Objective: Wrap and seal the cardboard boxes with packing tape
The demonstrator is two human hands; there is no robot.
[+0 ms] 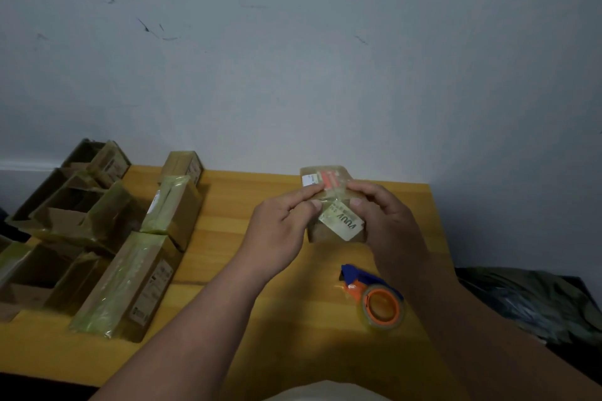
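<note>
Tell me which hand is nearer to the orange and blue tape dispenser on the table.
Right. The right hand holds the small taped cardboard box just above the orange and blue tape dispenser, its forearm passing beside it. The left hand holds the box's other side, farther away.

— Where are your arms?
— Both reach forward, forearms bare, wrists close together.
— And the hands?
— My left hand (286, 218) pinches with thumb and forefinger; my right hand (384, 214) curls opposite, thumb pressing down, fingertips nearly touching the left's.
</note>
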